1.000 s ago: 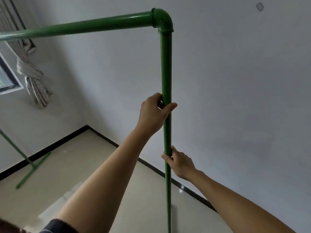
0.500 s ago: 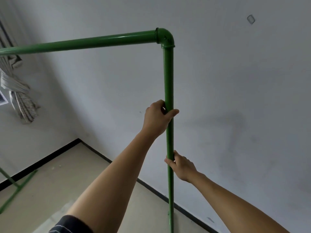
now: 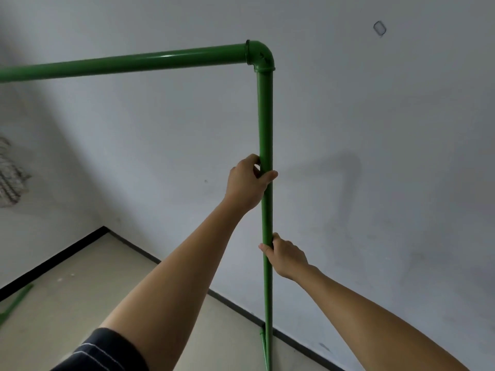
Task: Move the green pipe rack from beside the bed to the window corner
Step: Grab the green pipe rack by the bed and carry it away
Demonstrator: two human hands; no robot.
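The green pipe rack (image 3: 265,116) stands upright in front of me, its top bar running left from an elbow joint and its near post dropping to the floor by the wall. My left hand (image 3: 247,182) is wrapped around the post at mid height. My right hand (image 3: 286,254) grips the same post lower down. The rack's far foot (image 3: 14,303) shows at the left edge on the floor; the rest of the far post is out of view.
A grey-white wall (image 3: 375,156) lies close behind the post, with a black skirting strip (image 3: 235,303) at its base. The room corner (image 3: 103,227) is to the left. A tied curtain (image 3: 10,180) hangs at the far left. Beige floor (image 3: 80,303) lies below.
The view has swung right: the window has left the frame and the curtain has slid to the edge. The post sits nearer the wall. Both hands keep their hold.
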